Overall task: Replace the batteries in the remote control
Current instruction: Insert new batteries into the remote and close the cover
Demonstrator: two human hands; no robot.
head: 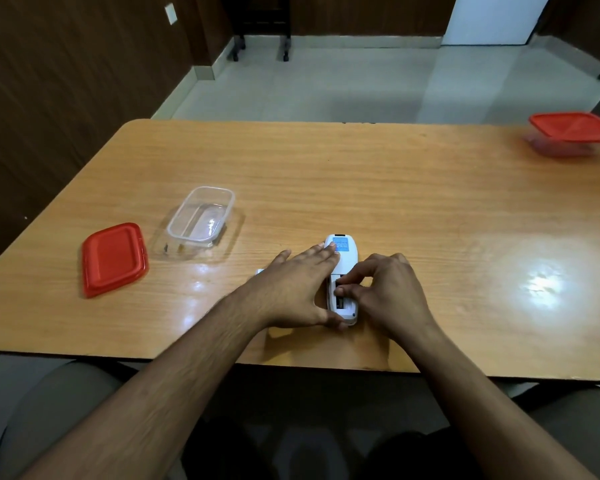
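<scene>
The remote control [341, 268] is pinned face-down on the table [413, 202] by the flat, released left hand [293, 289]; a battery [340, 283] is pinched in the right hand [385, 292] grip at the open compartment; a slip could be caused by spring tension, the cell popped loose.

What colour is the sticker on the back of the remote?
Blue, on the white remote; the sticker shows in the head view.

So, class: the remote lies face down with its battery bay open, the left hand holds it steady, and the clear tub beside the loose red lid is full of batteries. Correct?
Not quite. In the head view the clear tub beside the loose red lid is empty. The rest holds: the remote lies face down, bay open, under the left hand.
</scene>
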